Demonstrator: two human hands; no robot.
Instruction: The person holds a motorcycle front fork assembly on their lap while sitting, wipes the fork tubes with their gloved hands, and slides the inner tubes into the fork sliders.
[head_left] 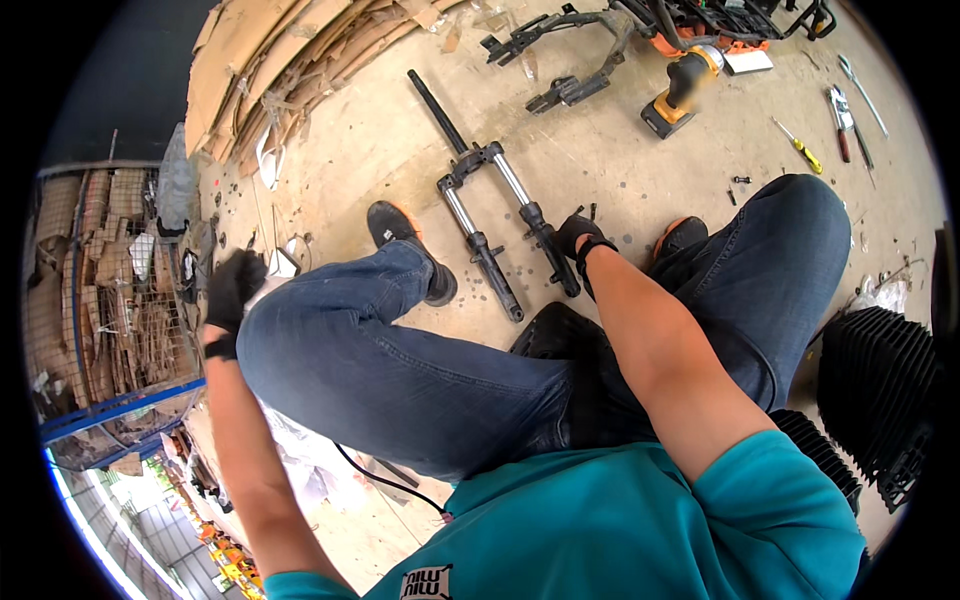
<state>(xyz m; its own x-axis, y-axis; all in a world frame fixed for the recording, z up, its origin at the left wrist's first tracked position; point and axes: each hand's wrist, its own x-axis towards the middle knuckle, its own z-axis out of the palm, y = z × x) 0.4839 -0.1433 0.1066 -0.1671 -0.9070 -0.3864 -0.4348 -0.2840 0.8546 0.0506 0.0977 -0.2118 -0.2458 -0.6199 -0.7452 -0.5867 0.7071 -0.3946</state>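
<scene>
A motorcycle-style front fork (487, 185) lies on the floor ahead of me, its black stem pointing away and its two silver-and-black legs toward me. My right hand (577, 233), in a black glove, is down beside the right leg with its fingers closed. A small dark bolt (593, 211) sticks up at those fingertips. My left hand (237, 285), also gloved in black, is beside my left knee, its fingers curled. Whether it holds anything is hidden; a white piece (284, 264) shows just past it.
A yellow-and-black cordless power tool (684, 90) stands ahead right, near a black metal frame (585, 75). A yellow screwdriver (806, 155), pliers (840, 118) and loose bolts (741, 180) lie to the right. Flattened cardboard (260, 70) is piled ahead left; black ribbed parts (880, 390) sit at right.
</scene>
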